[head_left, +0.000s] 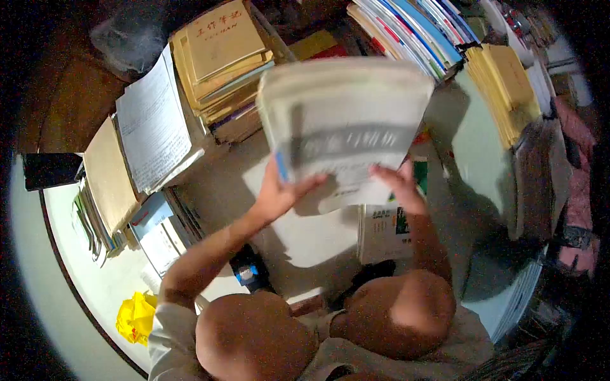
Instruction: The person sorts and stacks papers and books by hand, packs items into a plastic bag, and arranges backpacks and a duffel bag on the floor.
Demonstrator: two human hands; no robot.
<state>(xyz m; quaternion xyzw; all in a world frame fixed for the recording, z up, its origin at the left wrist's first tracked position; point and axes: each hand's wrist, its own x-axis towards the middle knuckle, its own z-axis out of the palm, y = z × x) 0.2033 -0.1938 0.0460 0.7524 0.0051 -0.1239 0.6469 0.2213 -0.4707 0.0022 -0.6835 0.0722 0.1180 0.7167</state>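
Note:
A stack of booklets, blurred by motion, is held up in front of me over the floor. Its top cover is whitish with a grey band of printed characters. My left hand grips the lower left corner, thumb on the cover and fingers behind. On the lower right edge my right hand has its thumb over the cover, the other fingers hidden. Below the right hand lies a book with a pale cover and some green, partly covered by my forearm.
Brown notebooks are piled at the back left, beside handwritten papers. Thin booklets lean in a row at the back right. Tan envelopes or notebooks stack at the right. A yellow crumpled bag lies at lower left.

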